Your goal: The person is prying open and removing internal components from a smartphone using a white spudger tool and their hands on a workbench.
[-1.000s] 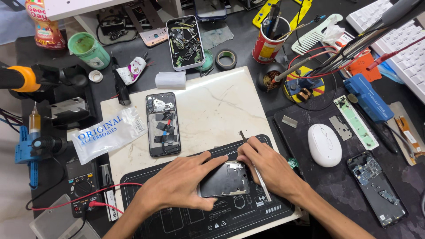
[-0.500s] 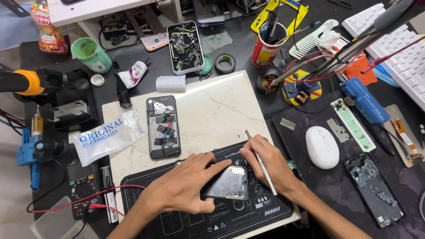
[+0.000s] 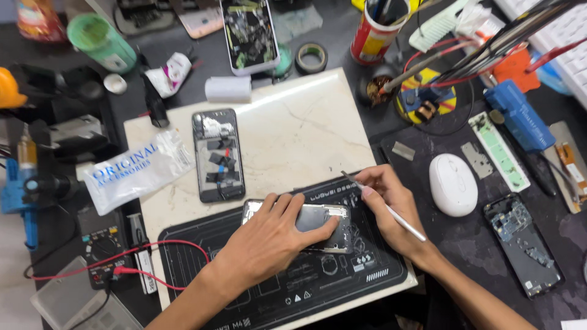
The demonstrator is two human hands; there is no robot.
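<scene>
Since half a second ago both hands have slid a bit left and up on the mat; the tool tip now sits at the phone's top right corner rather than beside it

Left hand (image 3: 269,241) lies flat over the opened phone (image 3: 327,227), fingers spread and pressing it down onto the black work mat (image 3: 342,287); not curled round it, just pinning it. Right hand (image 3: 391,211) has its fingers closed on a thin metal pry tool (image 3: 391,211), pencil-style, tip pointing up-left at the phone's upper right edge. Can't tell if the tip is actually in the seam or just touching the frame

Risks as I read them:
- only flat pressure holds the phone, so if the tool levers hard the phone could skate on the mat and the tip could jump
- a slipping tip would head towards the left fingertips, which sit just beside it
- tip going too deep could nick whatever lies under that edge; the inside is hidden by the hand

Around: second opened phone (image 3: 218,156) on the pale marble slab (image 3: 293,128), well clear. Plastic parts bag (image 3: 137,171) left of it. Red multimeter lead (image 3: 153,247) crosses the mat's left end near the left wrist, could snag. White mouse (image 3: 452,183) and another stripped phone (image 3: 523,244) to the right, apart from the right forearm
</scene>
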